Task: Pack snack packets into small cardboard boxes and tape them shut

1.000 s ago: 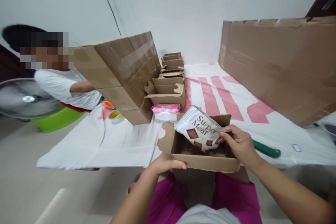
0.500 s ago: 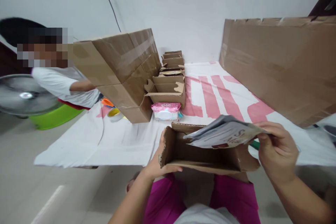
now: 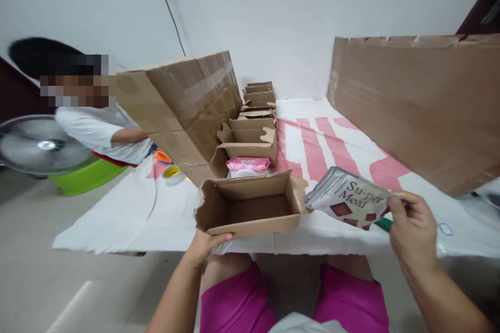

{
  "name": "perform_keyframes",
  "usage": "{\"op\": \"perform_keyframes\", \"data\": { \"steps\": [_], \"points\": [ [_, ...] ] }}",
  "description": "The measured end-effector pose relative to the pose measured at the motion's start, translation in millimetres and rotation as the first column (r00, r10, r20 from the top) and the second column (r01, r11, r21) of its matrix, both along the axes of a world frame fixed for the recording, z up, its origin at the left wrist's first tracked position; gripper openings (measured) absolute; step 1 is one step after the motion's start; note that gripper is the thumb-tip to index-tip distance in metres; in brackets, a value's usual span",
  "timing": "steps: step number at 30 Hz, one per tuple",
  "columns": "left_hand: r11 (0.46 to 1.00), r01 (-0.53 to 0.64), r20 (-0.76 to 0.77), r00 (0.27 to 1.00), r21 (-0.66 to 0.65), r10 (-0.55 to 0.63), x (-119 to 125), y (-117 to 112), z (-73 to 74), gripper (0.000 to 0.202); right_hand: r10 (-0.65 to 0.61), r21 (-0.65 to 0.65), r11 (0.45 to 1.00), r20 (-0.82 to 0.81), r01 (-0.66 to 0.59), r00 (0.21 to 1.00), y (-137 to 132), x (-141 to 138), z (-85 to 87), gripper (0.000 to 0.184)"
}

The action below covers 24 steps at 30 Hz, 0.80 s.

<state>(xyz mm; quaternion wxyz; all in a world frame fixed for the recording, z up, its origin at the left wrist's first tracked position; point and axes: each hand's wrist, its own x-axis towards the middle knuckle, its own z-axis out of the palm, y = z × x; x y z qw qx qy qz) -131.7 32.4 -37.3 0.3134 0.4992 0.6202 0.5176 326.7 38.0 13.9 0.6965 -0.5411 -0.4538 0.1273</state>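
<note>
My left hand [image 3: 205,243] grips the near left corner of a small open cardboard box [image 3: 250,223], holding it up over the edge of the white and pink sheet [image 3: 324,151]. Nothing shows inside the box. My right hand [image 3: 412,229] pinches a stack of white "Super Meal" packets [image 3: 347,200] by their right end, just to the right of the box and outside it. A green handle [image 3: 385,225] pokes out beneath the packets.
A pink wipes pack [image 3: 248,165] lies behind the box, with a row of small open cartons [image 3: 253,125] reaching to the wall. Large taped cartons [image 3: 183,109] stand left, a tall cardboard sheet [image 3: 422,104] right. Another person's sleeve [image 3: 97,132], a fan [image 3: 42,145] and a green basin [image 3: 84,177] are far left.
My right hand drew the packets up out of the box and off to its right. My left hand shifted the box leftward and turned its opening toward me.
</note>
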Motion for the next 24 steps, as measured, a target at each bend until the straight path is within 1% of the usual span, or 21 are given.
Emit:
{"op": "perform_keyframes", "data": {
  "steps": [2, 5, 7, 8, 9, 11, 13, 14, 15, 18, 19, 20, 21, 22, 23, 24],
  "points": [
    [0.999, -0.032, -0.013, 0.999, 0.015, 0.033, -12, 3, -2.6, 0.079, 0.004, -0.032, 0.999, -0.021, -0.004, 1.000, 3, 1, -9.6, 0.021],
    [0.998, -0.058, 0.009, 0.998, 0.028, 0.057, -24, 9, -5.9, 0.077, 0.032, -0.065, 0.997, 0.025, -0.031, 0.999, 8, -3, -18.4, 0.020],
    [0.999, -0.033, 0.027, 0.999, 0.001, 0.033, -27, 15, -8.8, 0.069, 0.067, -0.074, 0.995, 0.081, -0.061, 0.994, 11, -9, -23.3, 0.018],
    [1.000, -0.027, 0.022, 0.999, 0.003, 0.027, -26, 18, -11.0, 0.064, 0.086, -0.073, 0.994, 0.112, -0.079, 0.990, 12, -12, -26.3, 0.018],
    [0.999, -0.045, 0.006, 0.999, 0.023, 0.045, -25, 21, -14.0, 0.060, 0.107, -0.073, 0.993, 0.143, -0.097, 0.984, 14, -16, -30.1, 0.018],
    [0.987, -0.135, -0.036, 0.990, 0.090, 0.139, -21, 28, -22.3, 0.054, 0.147, -0.105, 0.986, 0.178, -0.129, 0.973, 16, -23, -39.6, 0.019],
    [0.966, -0.230, -0.066, 0.969, 0.118, 0.239, -16, 31, -32.5, 0.051, 0.165, -0.156, 0.977, 0.140, -0.143, 0.976, 19, -28, -50.6, 0.022],
    [0.960, -0.257, -0.070, 0.962, 0.112, 0.266, -13, 31, -37.6, 0.049, 0.173, -0.172, 0.973, 0.096, -0.155, 0.980, 20, -29, -56.0, 0.026],
    [0.954, -0.280, -0.082, 0.954, 0.110, 0.289, -10, 30, -42.2, 0.048, 0.185, -0.180, 0.968, 0.045, -0.174, 0.982, 21, -30, -61.3, 0.035],
    [0.916, -0.366, -0.184, 0.901, 0.165, 0.393, 5, 15, -50.8, 0.049, 0.218, -0.206, 0.952, -0.056, -0.225, 0.974, 24, -27, -75.6, 0.068],
    [0.898, -0.397, -0.224, 0.873, 0.190, 0.433, 12, 7, -51.7, 0.048, 0.221, -0.239, 0.943, -0.062, -0.230, 0.973, 23, -26, -80.2, 0.073],
    [0.888, -0.408, -0.263, 0.852, 0.210, 0.453, 20, -1, -51.7, 0.046, 0.220, -0.278, 0.933, -0.061, -0.229, 0.974, 23, -25, -84.7, 0.072],
    [0.897, -0.384, -0.296, 0.850, 0.219, 0.436, 29, -9, -50.7, 0.043, 0.224, -0.319, 0.920, -0.055, -0.230, 0.973, 21, -25, -89.2, 0.068],
    [0.925, -0.311, -0.331, 0.868, 0.218, 0.370, 40, -16, -49.0, 0.036, 0.233, -0.353, 0.906, -0.048, -0.234, 0.971, 20, -25, -93.6, 0.063],
    [0.958, -0.195, -0.368, 0.892, 0.209, 0.262, 52, -22, -46.6, 0.028, 0.246, -0.379, 0.893, -0.041, -0.243, 0.968, 18, -25, -97.8, 0.059],
    [0.981, -0.045, -0.406, 0.906, 0.188, 0.120, 64, -27, -43.7, 0.020, 0.256, -0.398, 0.883, -0.035, -0.249, 0.966, 16, -26, -101.7, 0.056]
  ]
}}
